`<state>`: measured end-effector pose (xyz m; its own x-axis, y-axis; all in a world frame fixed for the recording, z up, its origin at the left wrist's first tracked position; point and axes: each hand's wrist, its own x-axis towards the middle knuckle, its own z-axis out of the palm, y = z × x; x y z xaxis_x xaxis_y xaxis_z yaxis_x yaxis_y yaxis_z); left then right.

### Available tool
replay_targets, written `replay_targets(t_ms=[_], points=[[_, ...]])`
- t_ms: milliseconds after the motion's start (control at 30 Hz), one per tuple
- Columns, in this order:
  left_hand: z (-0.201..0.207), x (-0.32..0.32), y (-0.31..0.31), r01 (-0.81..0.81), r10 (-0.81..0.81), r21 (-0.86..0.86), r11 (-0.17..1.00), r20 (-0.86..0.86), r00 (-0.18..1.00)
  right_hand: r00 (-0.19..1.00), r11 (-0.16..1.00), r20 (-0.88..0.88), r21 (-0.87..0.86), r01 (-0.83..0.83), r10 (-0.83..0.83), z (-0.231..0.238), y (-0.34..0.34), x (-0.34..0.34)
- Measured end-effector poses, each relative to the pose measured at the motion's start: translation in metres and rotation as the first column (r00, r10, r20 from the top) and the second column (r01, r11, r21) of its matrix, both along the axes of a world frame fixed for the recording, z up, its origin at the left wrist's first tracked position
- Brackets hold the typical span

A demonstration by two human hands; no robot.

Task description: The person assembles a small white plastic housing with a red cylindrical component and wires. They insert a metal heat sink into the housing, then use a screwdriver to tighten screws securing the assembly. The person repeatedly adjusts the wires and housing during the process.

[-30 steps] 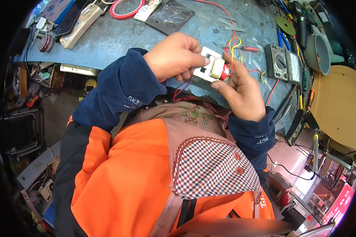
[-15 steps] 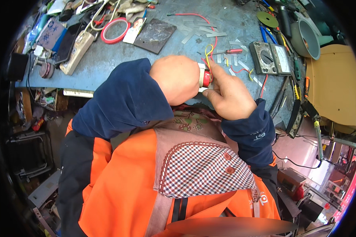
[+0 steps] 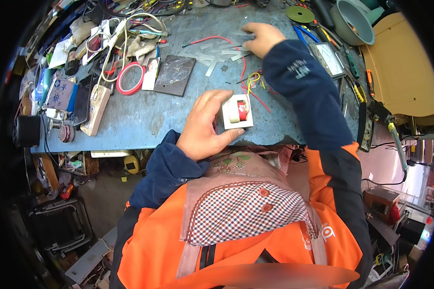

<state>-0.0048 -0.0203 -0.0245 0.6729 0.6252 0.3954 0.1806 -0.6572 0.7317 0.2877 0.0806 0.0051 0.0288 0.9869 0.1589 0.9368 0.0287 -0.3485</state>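
My left hand (image 3: 207, 123) steadies a small white square coil bobbin (image 3: 248, 121) near the bench's front edge, fingers along its left side and thumb at its lower edge. Red tape wraps part of the winding inside, beside a cream-white part. Yellow wire (image 3: 250, 86) and red wire (image 3: 242, 72) lead out from its top. Farther off, my right hand (image 3: 265, 39) reaches over scattered thin silver metal strips (image 3: 212, 60). Its thumb and index finger are apart, with nothing visible between them; the curled fingers are partly hidden.
To the left lie a dark square plate (image 3: 175, 75), a photo card (image 3: 150, 73), a red-rimmed tape roll (image 3: 130, 78) and a power strip (image 3: 96, 110). An analog meter (image 3: 329, 59), partly behind my right sleeve, a screwdriver (image 3: 353, 65) and a grey bowl (image 3: 354, 21) stand at right.
My right hand has left the bobbin and moved up and away to the strips. My left hand has turned and now holds the bobbin alone, exposing its square face. The view has shifted.
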Motion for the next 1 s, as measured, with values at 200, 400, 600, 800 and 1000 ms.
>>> replay_targets(t_ms=[200, 400, 600, 800, 1000], points=[[0.004, -0.004, 0.000, 0.007, -0.007, -0.065, 0.998, 0.011, 1.000, 0.980, 0.972, 0.189, -0.212, 0.099, -0.059, 0.000, 0.028, -0.016], [0.003, -0.004, 0.002, 0.031, -0.028, -0.098, 0.995, 0.026, 0.999, 0.945, 0.965, -0.324, -0.255, -0.056, -0.031, -0.007, 0.029, 0.017], [0.008, -0.002, 0.003, 0.043, -0.041, -0.125, 0.991, 0.022, 0.999, 0.846, 0.991, -0.526, 0.035, 0.129, -0.092, -0.018, 0.025, 0.028], [0.004, -0.002, 0.004, 0.029, -0.024, -0.124, 0.992, 0.042, 0.999, 0.956, 0.880, -0.293, 0.452, 0.147, -0.009, 0.034, -0.020, 0.021], [0.004, 0.003, 0.003, 0.037, -0.031, -0.158, 0.987, 0.039, 0.999, 1.000, 0.898, -0.020, 0.441, 0.001, 0.009, 0.030, -0.126, -0.014]])
